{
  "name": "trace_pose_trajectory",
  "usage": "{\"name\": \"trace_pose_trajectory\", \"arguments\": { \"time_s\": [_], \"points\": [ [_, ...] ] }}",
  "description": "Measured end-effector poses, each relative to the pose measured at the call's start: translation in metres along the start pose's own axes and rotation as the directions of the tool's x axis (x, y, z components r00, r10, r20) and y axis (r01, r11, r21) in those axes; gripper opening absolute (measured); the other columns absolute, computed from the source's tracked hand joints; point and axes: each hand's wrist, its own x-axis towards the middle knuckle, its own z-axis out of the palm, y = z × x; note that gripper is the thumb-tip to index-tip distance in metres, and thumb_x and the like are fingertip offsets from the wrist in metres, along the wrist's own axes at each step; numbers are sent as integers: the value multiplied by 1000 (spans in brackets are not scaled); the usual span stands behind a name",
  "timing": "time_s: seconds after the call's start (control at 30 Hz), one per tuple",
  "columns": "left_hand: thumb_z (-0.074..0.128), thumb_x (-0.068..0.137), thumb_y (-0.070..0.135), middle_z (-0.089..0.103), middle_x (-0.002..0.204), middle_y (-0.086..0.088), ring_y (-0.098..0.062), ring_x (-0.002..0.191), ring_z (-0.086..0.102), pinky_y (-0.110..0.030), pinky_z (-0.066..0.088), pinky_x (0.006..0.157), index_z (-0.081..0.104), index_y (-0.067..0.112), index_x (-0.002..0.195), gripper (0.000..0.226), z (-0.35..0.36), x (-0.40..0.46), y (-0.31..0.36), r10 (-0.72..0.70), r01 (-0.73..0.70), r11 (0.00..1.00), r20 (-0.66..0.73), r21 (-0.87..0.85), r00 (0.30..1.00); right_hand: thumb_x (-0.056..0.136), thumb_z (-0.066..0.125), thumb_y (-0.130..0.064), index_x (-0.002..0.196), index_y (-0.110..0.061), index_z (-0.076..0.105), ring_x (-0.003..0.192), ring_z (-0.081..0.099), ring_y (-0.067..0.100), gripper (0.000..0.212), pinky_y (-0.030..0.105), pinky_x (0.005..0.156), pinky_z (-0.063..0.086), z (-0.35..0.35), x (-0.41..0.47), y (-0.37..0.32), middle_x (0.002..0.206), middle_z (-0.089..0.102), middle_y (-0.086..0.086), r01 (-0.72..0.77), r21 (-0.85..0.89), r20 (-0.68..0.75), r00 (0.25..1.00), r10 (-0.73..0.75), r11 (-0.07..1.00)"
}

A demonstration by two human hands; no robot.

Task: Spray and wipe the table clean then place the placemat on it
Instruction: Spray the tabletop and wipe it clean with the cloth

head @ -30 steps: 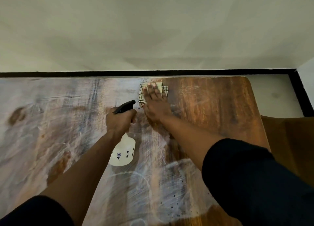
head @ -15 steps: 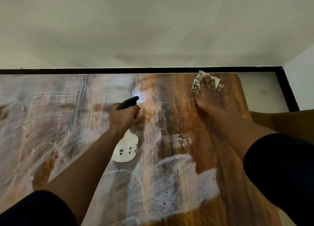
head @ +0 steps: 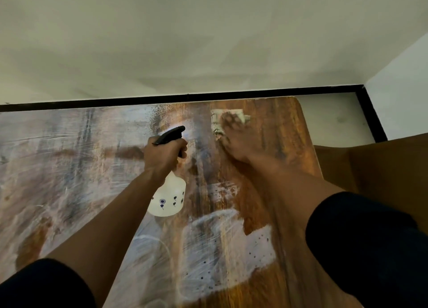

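Leftward along the far edge goes the cloth [head: 231, 117] since half a second ago, away from the far right corner.
Right hand [head: 238, 141] presses flat on it, fingers spread and blurred; left hand [head: 163, 156], fingers wrapped round the bottle [head: 169, 199], holds it mid-worktop [head: 69, 157], nozzle toward the far edge.

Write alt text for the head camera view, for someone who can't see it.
The left hand grips a white spray bottle over a streaky wooden table, while the right hand presses a checked cloth flat near the table's far right corner.
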Motion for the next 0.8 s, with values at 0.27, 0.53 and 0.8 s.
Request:
{"name": "trace_pose_trajectory", "arguments": {
  "time_s": [0.27, 0.53, 0.8],
  "points": [
    [68, 96, 6, 68, 75, -18, -32, 71, 57, -26, 42, 41, 70, 26, 141, 49, 31, 3, 0, 10, -10, 1000, 58, -14, 998, 109, 25, -46, 165, -22, -5, 158, -14, 23, 67, 54, 126, -7, -24, 0, 119, 172, -14, 2, -408, 92, -54, 909, 414, 908],
    [67, 97, 4, 66, 76, -24, -32, 65, 52, -26, 41, 40, 71, 27, 137, 46, 38, 3, 7, 25, -26, 1000, 46, 4, 999, 107, 22, -55, 164, -25, -5, 157, -15, 25, 70, 61, 125, -5, -26, 36, 40, 170, -15, 1, -134, 47, -32, 990, 135, 990],
    [74, 93, 11, 71, 71, -11, -19, 58, 63, -33, 44, 52, 79, 43, 83, 33, 67, 9, 17, -9, 9, 1000, -4, -4, 1000, 110, 26, -44, 164, -19, -6, 157, -10, 21, 68, 47, 119, -14, -31, 36, 52, 171, -11, 0, -187, 59, -117, 974, 193, 981]
  ]
}}
